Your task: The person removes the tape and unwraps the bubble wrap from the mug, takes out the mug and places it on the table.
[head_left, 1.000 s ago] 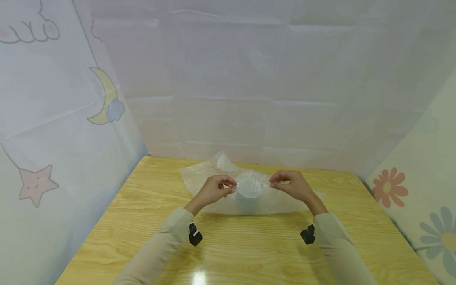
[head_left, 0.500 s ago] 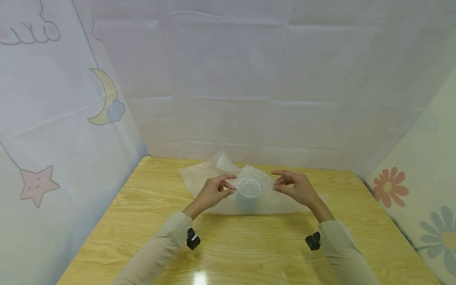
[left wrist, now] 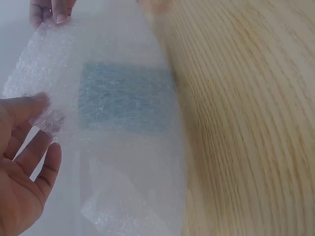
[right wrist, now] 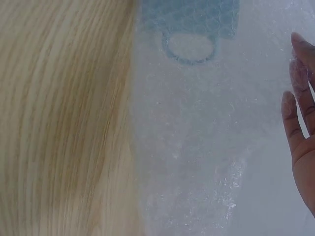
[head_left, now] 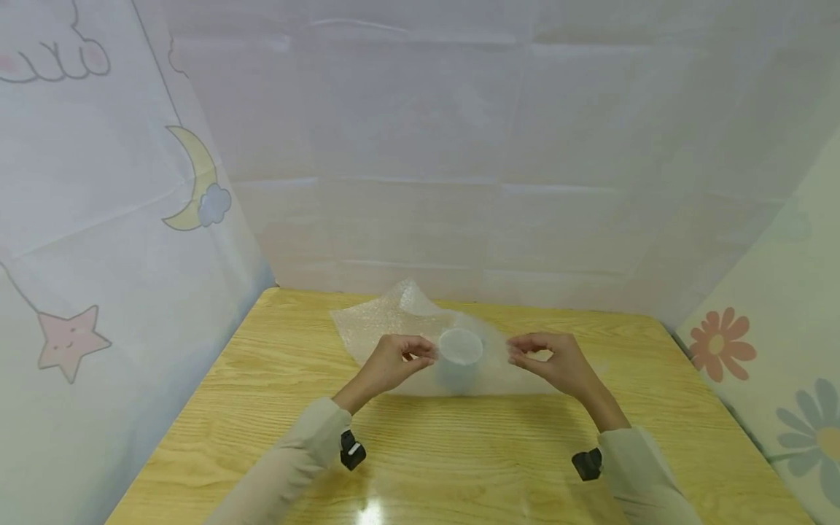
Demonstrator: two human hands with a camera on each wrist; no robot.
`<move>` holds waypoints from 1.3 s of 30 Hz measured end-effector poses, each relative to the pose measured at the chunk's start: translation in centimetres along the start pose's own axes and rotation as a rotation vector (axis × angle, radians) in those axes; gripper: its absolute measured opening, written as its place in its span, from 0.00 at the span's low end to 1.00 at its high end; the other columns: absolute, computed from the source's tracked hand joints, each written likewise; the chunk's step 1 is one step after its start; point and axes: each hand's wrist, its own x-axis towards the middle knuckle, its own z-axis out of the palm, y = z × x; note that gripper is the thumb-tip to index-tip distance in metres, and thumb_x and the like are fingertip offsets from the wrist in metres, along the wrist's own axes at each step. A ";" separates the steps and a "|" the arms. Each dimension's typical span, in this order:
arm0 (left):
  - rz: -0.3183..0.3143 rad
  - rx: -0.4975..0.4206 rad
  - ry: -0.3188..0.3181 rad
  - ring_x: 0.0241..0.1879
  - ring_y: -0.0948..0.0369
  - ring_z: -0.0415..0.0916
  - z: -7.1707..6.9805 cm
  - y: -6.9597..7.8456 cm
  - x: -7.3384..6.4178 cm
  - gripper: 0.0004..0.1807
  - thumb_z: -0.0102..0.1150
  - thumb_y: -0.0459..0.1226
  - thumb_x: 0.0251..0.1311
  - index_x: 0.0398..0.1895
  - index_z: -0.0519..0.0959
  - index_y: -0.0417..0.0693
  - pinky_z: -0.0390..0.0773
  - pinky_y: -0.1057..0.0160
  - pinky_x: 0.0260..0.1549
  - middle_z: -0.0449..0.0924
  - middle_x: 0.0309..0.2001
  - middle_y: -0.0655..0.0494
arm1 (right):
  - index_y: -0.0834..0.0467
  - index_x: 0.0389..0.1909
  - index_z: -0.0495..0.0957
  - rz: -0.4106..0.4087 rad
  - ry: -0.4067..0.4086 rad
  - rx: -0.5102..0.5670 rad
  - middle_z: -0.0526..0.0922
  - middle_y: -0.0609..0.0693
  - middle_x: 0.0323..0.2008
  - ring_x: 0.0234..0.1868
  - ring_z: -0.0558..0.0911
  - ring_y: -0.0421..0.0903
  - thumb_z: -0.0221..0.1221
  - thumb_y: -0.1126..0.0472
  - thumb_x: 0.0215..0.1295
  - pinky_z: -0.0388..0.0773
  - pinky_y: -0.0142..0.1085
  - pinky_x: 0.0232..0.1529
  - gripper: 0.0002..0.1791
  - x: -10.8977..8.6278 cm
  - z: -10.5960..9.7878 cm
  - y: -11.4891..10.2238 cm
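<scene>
A light blue mug (head_left: 458,372) stands behind a sheet of bubble wrap (head_left: 394,321), its round rim showing in the head view. Through the film in the right wrist view, the mug's handle (right wrist: 190,60) is visible. My left hand (head_left: 392,362) pinches the wrap just left of the rim. In the left wrist view, the thumb of the left hand (left wrist: 24,162) presses the film against a finger, with other fingers spread. On the mug's other side, my right hand (head_left: 550,357) pinches the wrap between thumb and fingers.
The wood-grain table (head_left: 453,459) lies under the wrap. A raised, creased corner of film stands at the back left. Pale printed sheets (head_left: 420,146) hang behind the table and along both sides. A small black camera is strapped to each wrist.
Both hands have come slightly nearer, the right also further right. Fingers that were loosened half a second ago now pinch the wrap again. The wrap's back edge, raised then, now curves lower; the mug stays.
</scene>
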 end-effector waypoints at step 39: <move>0.017 -0.117 -0.282 0.41 0.66 0.81 1.7 1.8 -5.6 0.11 0.56 0.27 0.61 0.41 0.85 0.42 0.78 0.72 0.32 0.86 0.41 0.54 | 0.53 0.42 0.85 -0.105 -0.156 0.117 0.86 0.47 0.40 0.41 0.85 0.46 0.58 0.84 0.49 0.80 0.33 0.44 0.26 -7.1 0.4 -3.3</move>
